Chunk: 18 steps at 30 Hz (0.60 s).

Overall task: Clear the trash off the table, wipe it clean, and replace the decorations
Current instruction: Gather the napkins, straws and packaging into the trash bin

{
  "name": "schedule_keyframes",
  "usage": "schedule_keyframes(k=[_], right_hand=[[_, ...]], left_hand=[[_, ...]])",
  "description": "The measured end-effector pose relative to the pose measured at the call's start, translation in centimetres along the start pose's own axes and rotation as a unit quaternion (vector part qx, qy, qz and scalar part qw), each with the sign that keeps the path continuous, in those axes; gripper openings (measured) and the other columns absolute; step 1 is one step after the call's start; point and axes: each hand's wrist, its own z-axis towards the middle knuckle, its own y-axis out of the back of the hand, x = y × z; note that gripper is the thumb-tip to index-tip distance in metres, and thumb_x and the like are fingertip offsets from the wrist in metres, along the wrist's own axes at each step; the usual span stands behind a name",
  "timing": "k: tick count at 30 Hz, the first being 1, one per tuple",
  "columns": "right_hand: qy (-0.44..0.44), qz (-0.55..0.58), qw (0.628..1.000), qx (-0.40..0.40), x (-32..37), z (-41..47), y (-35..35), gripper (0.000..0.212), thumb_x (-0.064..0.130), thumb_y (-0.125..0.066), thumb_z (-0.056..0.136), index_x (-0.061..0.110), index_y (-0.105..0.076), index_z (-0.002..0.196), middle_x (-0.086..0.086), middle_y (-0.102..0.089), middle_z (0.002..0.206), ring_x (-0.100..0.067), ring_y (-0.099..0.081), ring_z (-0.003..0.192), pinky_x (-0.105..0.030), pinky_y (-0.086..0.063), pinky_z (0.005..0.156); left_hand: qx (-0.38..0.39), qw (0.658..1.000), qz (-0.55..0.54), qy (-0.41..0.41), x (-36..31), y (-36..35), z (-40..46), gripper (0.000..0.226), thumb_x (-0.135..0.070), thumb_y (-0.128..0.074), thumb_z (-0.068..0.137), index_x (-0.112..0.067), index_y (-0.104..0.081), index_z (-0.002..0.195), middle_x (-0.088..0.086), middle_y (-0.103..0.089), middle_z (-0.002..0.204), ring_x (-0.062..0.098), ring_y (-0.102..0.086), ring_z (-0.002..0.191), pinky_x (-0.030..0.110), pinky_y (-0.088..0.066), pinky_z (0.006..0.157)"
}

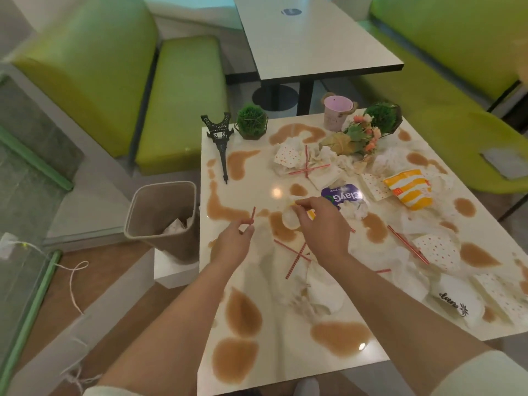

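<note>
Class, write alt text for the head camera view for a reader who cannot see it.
A person's left hand pinches a red straw while the right hand picks at crumpled paper on a white table covered in brown spills, wrappers and straws, beside a trash bin.

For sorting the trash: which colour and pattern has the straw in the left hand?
Red and white fine stripes on the straw, pinched by the left hand; head view.

A second white table (311,38) stands beyond the near one, on a dark post with a round base (275,96). Green booth seats flank it: one bench (183,98) to the left, another (445,90) to the right. On the floor at the lower left, a white cord (75,277) loops beside a green rail (28,315).
</note>
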Motion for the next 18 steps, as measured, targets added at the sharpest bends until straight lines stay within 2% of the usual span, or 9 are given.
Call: schedule_keyframes(k=[4,7,9,13,16,18], right_hand=[[-0.096,0.155,0.983,0.039,2.9,1.1,-2.6,0.011,0.037,-0.065,0.09,0.03,-0.072,0.095,0.017,-0.067,0.09,-0.003,-0.061,0.079,-0.025,-0.047,0.066],[-0.161,0.244,0.954,0.061,5.1,2.0,-5.2,0.015,0.029,-0.067,0.09,0.02,-0.075,0.099,0.005,-0.071,0.089,-0.019,-0.067,0.062,-0.025,-0.049,0.053],[-0.186,0.274,0.941,0.078,6.5,2.3,-6.8,0.016,0.023,-0.066,0.091,0.014,-0.074,0.103,-0.001,-0.072,0.086,-0.021,-0.066,0.055,-0.026,-0.053,0.049],[-0.238,0.326,0.908,0.11,9.5,3.0,-10.6,0.019,0.014,-0.063,0.093,0.011,-0.071,0.11,-0.007,-0.073,0.089,-0.021,-0.069,0.06,-0.029,-0.059,0.06],[-0.253,0.329,0.903,0.115,11.9,3.4,-14.2,0.019,0.01,-0.062,0.093,0.011,-0.07,0.111,-0.005,-0.071,0.092,-0.019,-0.069,0.062,-0.024,-0.058,0.058],[-0.254,0.321,0.905,0.114,13.1,3.6,-16.7,0.02,0.011,-0.063,0.093,0.008,-0.07,0.111,-0.004,-0.071,0.091,-0.02,-0.07,0.065,-0.028,-0.06,0.062]], left_hand=[[-0.031,0.998,-0.062,0.008,0.3,3.0,1.4,0.01,-0.045,-0.055,0.094,-0.04,-0.059,0.1,-0.003,-0.068,0.074,0.016,-0.06,0.056,0.04,-0.056,0.072],[-0.054,0.991,-0.116,0.028,1.2,6.0,2.4,0.012,-0.036,-0.065,0.091,-0.032,-0.063,0.102,0.001,-0.071,0.076,0.017,-0.061,0.055,0.041,-0.058,0.066],[-0.061,0.988,-0.138,0.04,1.9,8.0,3.0,0.018,-0.027,-0.067,0.092,-0.025,-0.063,0.11,0.002,-0.071,0.079,0.018,-0.063,0.056,0.039,-0.059,0.064],[-0.06,0.987,-0.138,0.055,4.2,11.8,5.0,0.031,-0.009,-0.062,0.093,-0.022,-0.06,0.121,-0.001,-0.068,0.089,0.021,-0.068,0.075,0.043,-0.061,0.071],[-0.066,0.987,-0.125,0.071,6.6,14.6,7.4,0.039,-0.003,-0.058,0.092,-0.019,-0.058,0.128,-0.002,-0.065,0.086,0.017,-0.065,0.073,0.038,-0.061,0.067],[-0.077,0.987,-0.109,0.084,7.8,16.3,8.8,0.041,-0.005,-0.059,0.093,-0.019,-0.056,0.131,-0.001,-0.063,0.087,0.014,-0.062,0.072,0.031,-0.06,0.063]])
